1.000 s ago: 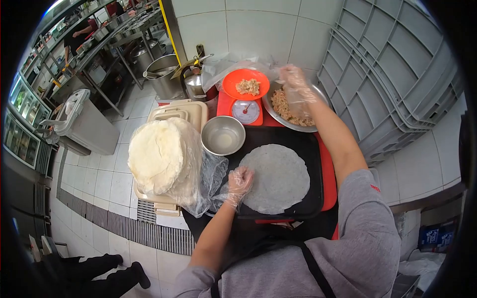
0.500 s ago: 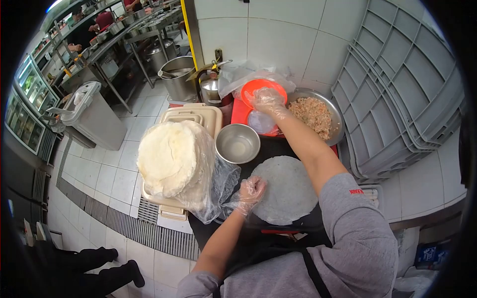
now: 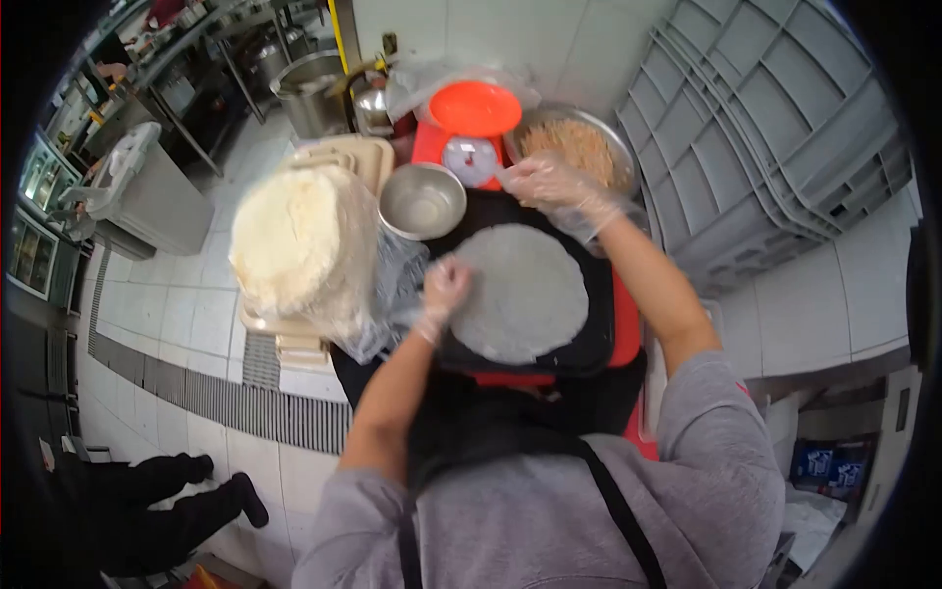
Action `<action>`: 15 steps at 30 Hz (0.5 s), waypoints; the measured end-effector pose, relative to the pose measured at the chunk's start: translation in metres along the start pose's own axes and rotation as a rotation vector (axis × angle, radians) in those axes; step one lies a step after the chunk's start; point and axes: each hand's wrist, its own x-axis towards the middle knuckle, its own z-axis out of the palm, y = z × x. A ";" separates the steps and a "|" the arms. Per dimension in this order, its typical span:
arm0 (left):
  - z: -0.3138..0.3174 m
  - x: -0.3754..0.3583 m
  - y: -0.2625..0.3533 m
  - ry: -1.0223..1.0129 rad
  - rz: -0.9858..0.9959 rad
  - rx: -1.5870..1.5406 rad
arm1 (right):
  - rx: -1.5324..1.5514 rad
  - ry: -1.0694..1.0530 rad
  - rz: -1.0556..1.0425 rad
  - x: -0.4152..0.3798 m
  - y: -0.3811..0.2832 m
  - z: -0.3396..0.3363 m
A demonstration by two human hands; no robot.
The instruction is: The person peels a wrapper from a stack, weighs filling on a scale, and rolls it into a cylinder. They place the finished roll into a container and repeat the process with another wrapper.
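Right hand, grip too blurred to tell, hangs just beyond the round sheet; left hand curls closed at the sheet's left edge; light pressure should prevent tearing.

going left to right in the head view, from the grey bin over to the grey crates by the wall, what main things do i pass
grey bin → stack of pale rounds → gloved left hand → round greyish sheet → grey crates
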 end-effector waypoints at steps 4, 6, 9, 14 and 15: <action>-0.022 0.014 -0.005 -0.007 -0.117 -0.276 | -0.135 -0.168 -0.356 -0.062 0.070 0.076; -0.041 0.014 0.031 -0.030 -0.288 -0.520 | 0.355 -0.249 -0.242 -0.079 0.102 0.093; -0.059 0.008 0.061 -0.031 -0.333 -0.439 | 0.547 0.052 -0.248 -0.088 0.141 0.072; -0.019 0.008 0.101 -0.328 0.217 0.174 | 0.033 0.461 -0.219 -0.095 0.148 0.085; -0.006 0.006 0.101 -0.337 0.219 0.176 | -0.111 0.480 -0.462 -0.094 0.144 0.091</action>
